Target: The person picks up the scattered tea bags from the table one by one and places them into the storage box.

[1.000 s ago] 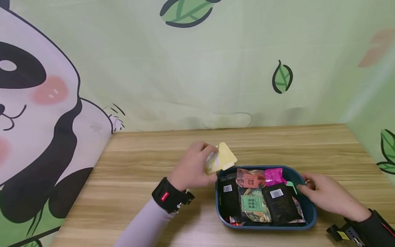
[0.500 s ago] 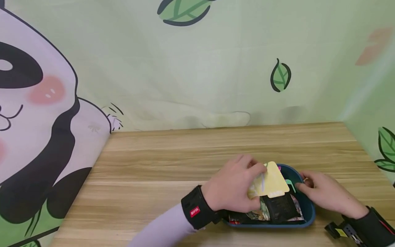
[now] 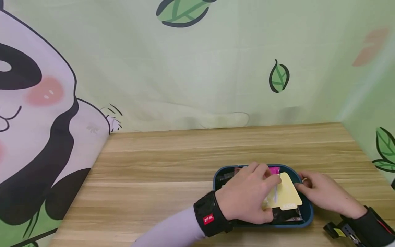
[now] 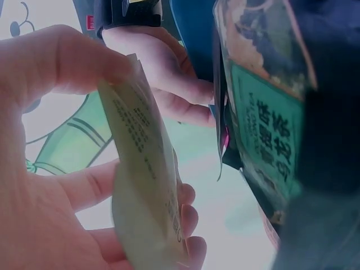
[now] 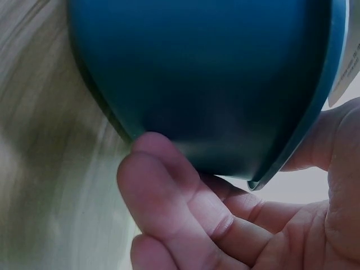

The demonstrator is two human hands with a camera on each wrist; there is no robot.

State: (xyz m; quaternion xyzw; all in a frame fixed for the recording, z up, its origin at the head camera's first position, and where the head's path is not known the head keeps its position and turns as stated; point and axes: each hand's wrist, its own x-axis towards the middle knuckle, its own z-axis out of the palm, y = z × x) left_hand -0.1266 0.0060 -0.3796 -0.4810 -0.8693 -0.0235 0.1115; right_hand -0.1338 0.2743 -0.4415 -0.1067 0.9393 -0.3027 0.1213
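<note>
My left hand (image 3: pixel 247 195) pinches a pale yellow packet (image 3: pixel 288 192) low over the blue plastic basin (image 3: pixel 308 211). In the left wrist view the thumb and fingers hold that printed packet (image 4: pixel 140 152) by its edges, facing a pouch with a green label (image 4: pixel 267 124). At the basin's right end, my right hand (image 3: pixel 331 195) holds the rim. The right wrist view shows its thumb on the inner side and curled fingers (image 5: pixel 152 191) against the blue outer wall (image 5: pixel 197 73).
A black pouch (image 3: pixel 282 215) and a bright pink packet (image 3: pixel 274 169) show inside the basin, partly covered by the left hand and yellow packet. The basin stands on a wood-grain table (image 3: pixel 154 161). Behind rises a green printed backdrop (image 3: pixel 197 75) with a panda.
My left hand has carried the yellow packet rightward and down, from the basin's left rim to over its right half. The right hand has stayed at the rim.
</note>
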